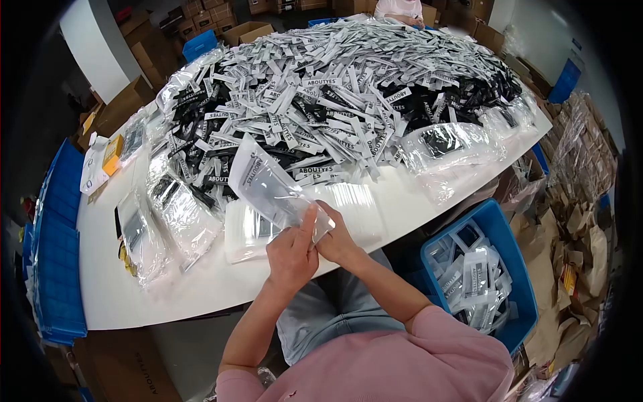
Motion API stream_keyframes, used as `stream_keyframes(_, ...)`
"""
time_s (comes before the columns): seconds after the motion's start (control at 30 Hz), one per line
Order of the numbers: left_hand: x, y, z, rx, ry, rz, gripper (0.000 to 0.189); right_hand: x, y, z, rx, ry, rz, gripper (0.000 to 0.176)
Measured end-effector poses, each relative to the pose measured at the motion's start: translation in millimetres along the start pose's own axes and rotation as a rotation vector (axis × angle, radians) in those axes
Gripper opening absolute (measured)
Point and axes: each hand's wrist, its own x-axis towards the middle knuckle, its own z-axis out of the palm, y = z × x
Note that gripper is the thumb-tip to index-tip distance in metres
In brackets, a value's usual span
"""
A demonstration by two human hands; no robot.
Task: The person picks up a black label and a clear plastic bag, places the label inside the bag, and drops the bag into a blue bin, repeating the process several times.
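Note:
A clear plastic bag with dark lettering is held up over the table's front edge, tilted to the upper left. My left hand is closed on its lower edge, the index finger stretched along it. My right hand grips the bag's lower right corner. Beneath the bag lies a stack of flat clear bags. Just beyond is a large heap of black and white labelled strips.
Filled plastic packs lie on the white table at left, others at right. A blue bin of packed bags stands right of my legs. Blue crates stand left. Another person is at the far side.

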Motion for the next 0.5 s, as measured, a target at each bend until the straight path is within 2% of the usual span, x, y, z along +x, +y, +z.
stream_keyframes(0.03,3,-3,-1,0.000,-0.001,0.002,0.070,1,-2,-1,0.138,-0.013,0.103,0.025)
stream_keyframes(0.1,9,-11,-7,0.021,-0.040,-0.296,0.067,-5,-17,3,0.149,-0.005,0.110,0.027)
stream_keyframes(0.13,15,-11,-18,-0.090,-0.061,-0.465,0.063,-7,-22,4,0.157,-0.001,0.108,0.030)
stream_keyframes(0.17,17,-8,-18,-0.090,-0.062,-0.463,0.063,-10,-17,6,0.166,0.019,0.121,0.027)
stream_keyframes(0.23,13,5,-13,-0.050,-0.053,-0.154,0.066,-11,-9,-5,0.123,0.058,0.156,0.018)
stream_keyframes(0.27,11,12,-9,-0.006,-0.098,0.011,0.069,-8,8,-5,0.213,0.090,0.117,0.010)
stream_keyframes(0.37,9,14,-5,0.081,-0.160,-0.091,0.072,-3,6,-2,0.173,0.142,0.092,0.008)
stream_keyframes(0.5,7,20,3,0.143,-0.169,-0.014,0.072,0,9,-10,0.150,0.172,0.120,0.008)
